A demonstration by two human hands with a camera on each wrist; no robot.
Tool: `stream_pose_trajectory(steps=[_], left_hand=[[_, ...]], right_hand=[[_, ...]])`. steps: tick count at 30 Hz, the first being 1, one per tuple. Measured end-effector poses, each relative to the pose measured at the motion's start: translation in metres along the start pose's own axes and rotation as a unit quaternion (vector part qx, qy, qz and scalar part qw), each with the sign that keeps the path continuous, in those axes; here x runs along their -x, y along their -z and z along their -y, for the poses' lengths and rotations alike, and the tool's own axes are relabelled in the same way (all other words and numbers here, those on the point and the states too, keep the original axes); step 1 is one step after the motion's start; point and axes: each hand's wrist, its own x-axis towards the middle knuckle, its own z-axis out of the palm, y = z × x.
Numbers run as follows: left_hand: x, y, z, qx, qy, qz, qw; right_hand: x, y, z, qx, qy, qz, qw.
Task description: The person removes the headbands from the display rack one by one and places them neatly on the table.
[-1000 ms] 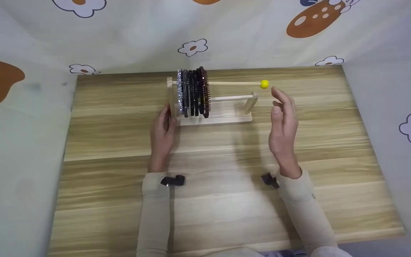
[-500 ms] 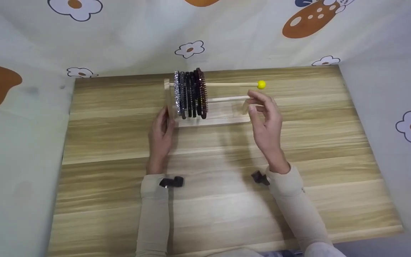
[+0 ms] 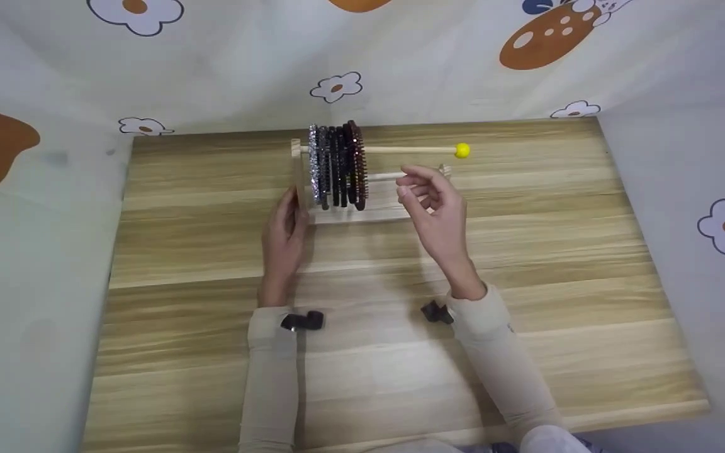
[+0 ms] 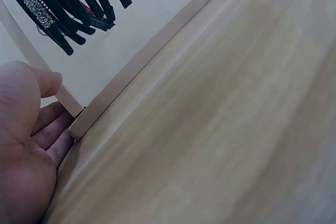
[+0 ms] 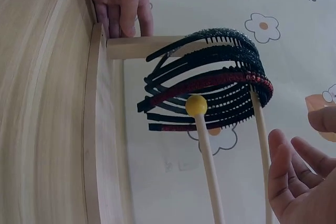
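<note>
A wooden rack (image 3: 362, 216) stands toward the back of the table, with several headbands (image 3: 337, 167) bunched at its left end. They include glittery silver, black and dark red ones, and comb teeth show in the right wrist view. My left hand (image 3: 284, 239) grips the rack's left upright (image 4: 31, 51) near its foot, thumb on one side and fingers on the other. Beside the front rod (image 3: 384, 177), to the right of the headbands, my right hand (image 3: 438, 220) has loosely bent fingers, thumb apart from them, holding nothing. It covers part of the rack's right end.
A yellow ball (image 3: 462, 150) caps the back rod (image 3: 410, 150) at its right end. The wooden table (image 3: 362, 365) ends at a patterned cloth (image 3: 230, 69) hanging behind it. More cloth hangs at both sides.
My right hand has moved left from beyond the rack's right end to near the front rod, its thumb and fingers drawing closer. My left hand keeps its hold on the upright.
</note>
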Motion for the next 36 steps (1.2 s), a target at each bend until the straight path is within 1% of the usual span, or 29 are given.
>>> stream_pose_trajectory(steps=[4,8,13,19,23,27,32,36], left_hand=[[0.000,0.000,0.000,0.006,-0.004,0.000,1.0000],[0.000,0.000,0.000,0.009,-0.006,0.000,0.9999],[-0.001,-0.001,0.000,0.022,-0.018,0.005,0.9996],[0.000,-0.001,0.000,0.038,-0.014,0.000,0.9992],[0.000,-0.001,0.001,0.051,-0.016,-0.004,0.9986],[0.000,0.000,0.001,0.062,-0.024,0.001,0.9978],[-0.001,-0.001,0.004,0.082,-0.028,0.001,0.9963],[-0.001,0.000,0.002,0.081,-0.024,0.001,0.9964]], right_hand=[[-0.004,-0.008,0.000,-0.006,-0.027,0.007,0.9996],[-0.007,-0.014,0.000,-0.013,-0.038,0.016,0.9991],[-0.008,-0.020,0.000,-0.019,-0.054,0.021,0.9981],[-0.006,-0.026,-0.003,-0.031,-0.074,0.017,0.9967],[-0.006,-0.028,-0.005,-0.027,-0.080,0.017,0.9963],[-0.008,-0.030,-0.005,-0.022,-0.082,0.018,0.9962],[-0.009,-0.032,-0.006,-0.025,-0.071,0.022,0.9969],[-0.011,-0.036,-0.005,-0.032,-0.067,0.021,0.9970]])
